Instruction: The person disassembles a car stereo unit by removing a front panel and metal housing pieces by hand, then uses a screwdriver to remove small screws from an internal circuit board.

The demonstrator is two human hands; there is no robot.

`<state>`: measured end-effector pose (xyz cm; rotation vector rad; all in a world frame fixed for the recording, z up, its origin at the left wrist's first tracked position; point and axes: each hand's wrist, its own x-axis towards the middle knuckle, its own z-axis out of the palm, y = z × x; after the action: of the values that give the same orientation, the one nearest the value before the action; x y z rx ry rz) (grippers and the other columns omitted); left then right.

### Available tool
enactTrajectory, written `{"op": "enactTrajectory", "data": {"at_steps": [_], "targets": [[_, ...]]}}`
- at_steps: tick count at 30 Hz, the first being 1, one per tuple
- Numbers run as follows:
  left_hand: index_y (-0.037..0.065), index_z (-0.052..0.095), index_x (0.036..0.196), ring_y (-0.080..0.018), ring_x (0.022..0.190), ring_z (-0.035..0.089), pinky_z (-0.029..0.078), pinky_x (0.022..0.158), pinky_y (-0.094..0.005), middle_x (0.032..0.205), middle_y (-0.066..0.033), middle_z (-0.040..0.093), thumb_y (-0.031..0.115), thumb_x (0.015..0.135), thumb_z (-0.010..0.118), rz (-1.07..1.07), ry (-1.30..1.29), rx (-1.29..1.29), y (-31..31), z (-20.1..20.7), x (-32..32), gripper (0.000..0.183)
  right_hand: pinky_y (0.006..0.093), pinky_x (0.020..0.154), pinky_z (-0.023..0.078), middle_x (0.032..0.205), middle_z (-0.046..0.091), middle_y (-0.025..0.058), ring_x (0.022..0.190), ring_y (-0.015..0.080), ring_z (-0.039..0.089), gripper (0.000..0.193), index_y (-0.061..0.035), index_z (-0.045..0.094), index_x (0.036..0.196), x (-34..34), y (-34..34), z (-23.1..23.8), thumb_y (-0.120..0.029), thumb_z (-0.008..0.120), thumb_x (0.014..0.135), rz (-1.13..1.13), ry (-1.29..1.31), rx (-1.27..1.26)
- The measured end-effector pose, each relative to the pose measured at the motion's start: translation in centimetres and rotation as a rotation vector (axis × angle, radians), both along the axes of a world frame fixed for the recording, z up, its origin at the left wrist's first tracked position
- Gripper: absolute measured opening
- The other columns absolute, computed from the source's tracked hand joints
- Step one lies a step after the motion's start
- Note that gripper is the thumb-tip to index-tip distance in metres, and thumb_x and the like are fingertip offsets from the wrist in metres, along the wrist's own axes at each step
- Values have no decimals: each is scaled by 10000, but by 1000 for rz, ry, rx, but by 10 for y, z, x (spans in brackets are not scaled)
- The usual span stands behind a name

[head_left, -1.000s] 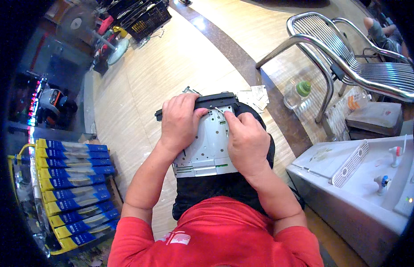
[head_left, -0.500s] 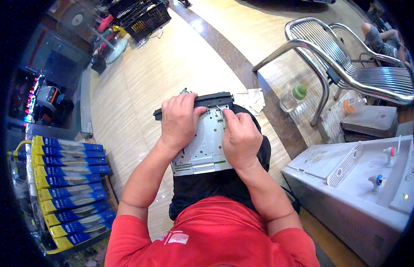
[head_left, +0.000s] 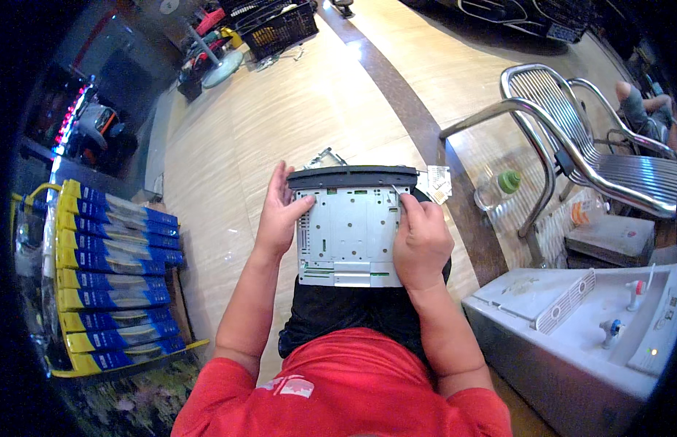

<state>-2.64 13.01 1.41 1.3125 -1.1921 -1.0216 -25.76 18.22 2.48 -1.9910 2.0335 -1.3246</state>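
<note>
Device point(head_left: 353, 231) over lap point(head_left: 337, 309), pale floor point(head_left: 280, 120) around

Left hand point(head_left: 278, 218) now at left edge of metal unit point(head_left: 351, 240)

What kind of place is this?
Maybe a car shop or workshop, though I can't be sure. There are hanging blue-and-yellow packages, what looks like a dark car at the top, and a silvery metal unit with a dark front.
</note>
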Motion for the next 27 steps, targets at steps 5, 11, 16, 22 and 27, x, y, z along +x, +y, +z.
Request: {"op": "enactTrajectory", "data": {"at_steps": [5,11,16,22,27], "targets": [[-15,349,1433,-237,1279,456,380,1066,-339,1429,-169,425,46,851,642,-147,230,69,-9,-4,2,654,384,590,504,819,599,94,686,286,622,200,-106,690,1019,-1,-1,-5,-61,644,829,-7,18,-30],[15,475,1324,-150,1078,545,454,943,-299,1226,-95,557,64,869,632,-169,106,26,-8,-1,0,485,387,589,520,819,594,87,681,285,626,217,-121,689,1015,-1,-1,-5,-57,631,816,-3,28,-43],[-2,463,1316,-195,1163,539,419,1023,-331,1317,-126,545,73,877,614,-198,-22,91,-7,10,1,470,390,603,522,825,595,88,698,287,631,220,-118,684,1025,-2,-1,-4,-59,633,820,2,28,-35],[0,458,1312,-183,1147,535,423,1010,-328,1301,-121,547,62,885,600,-172,51,67,-4,9,-5,454,393,608,524,831,595,87,702,289,632,221,-117,682,1025,-2,0,-3,-57,636,817,1,32,-28],[-14,443,1320,-217,1260,479,375,1070,-333,1425,-146,460,45,885,594,-143,-60,-26,-6,-2,-3,464,365,574,529,839,594,84,688,277,634,233,-119,683,1018,1,4,0,-44,619,806,-42,136,-33]]}}
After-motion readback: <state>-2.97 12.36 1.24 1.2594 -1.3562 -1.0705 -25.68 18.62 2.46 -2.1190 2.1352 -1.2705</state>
